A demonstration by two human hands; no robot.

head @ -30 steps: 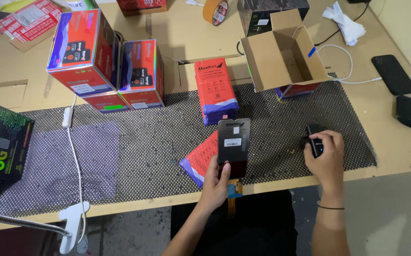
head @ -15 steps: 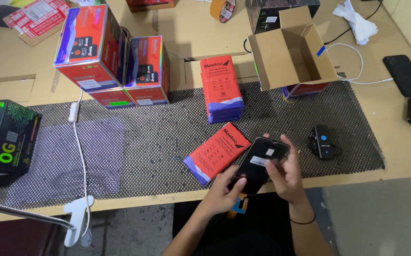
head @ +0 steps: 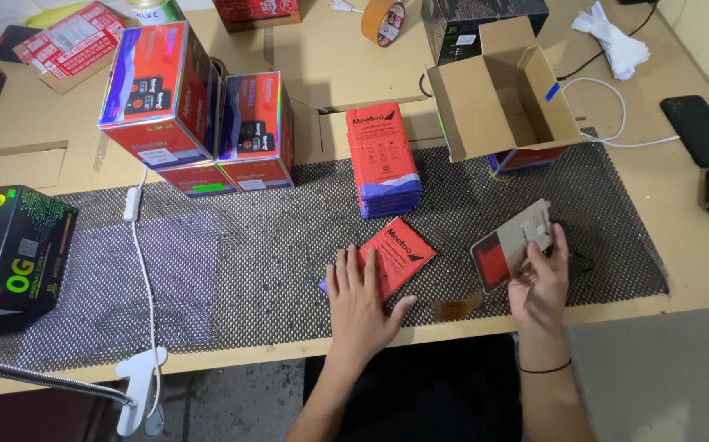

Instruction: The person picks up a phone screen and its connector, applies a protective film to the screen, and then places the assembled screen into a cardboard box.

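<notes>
a black mesh mat [head: 232, 270] covers the front of the wooden table [head: 346, 74]. on it, a stack of red packets [head: 383, 160] stands behind the hands, with an open cardboard box [head: 506, 102] to its right and two tall red-and-blue cartons [head: 199, 110] to its left. a white cable [head: 143, 278] runs down the mat toward a clamp at the table edge, and a black box with coloured lettering [head: 11, 245] sits at the far left. nothing lies between the hands and the items they handle. the left hand [head: 363, 299] lies flat, palm down, fingers spread and extended, pressing on the near end of a single red packet [head: 391, 258] that rests on the mat; it grips nothing. that packet's long axis runs diagonally, from the near left to the far right. the right hand [head: 541, 282] is raised above the mat's front edge, fingers curled around a flat rectangular panel [head: 512, 244], held at its lower right edge. the panel is tilted, its grey and red face turned upward, its long axis pointing from lower left to upper right. a thin amber strip [head: 457, 308] hangs near its lower end.
</notes>
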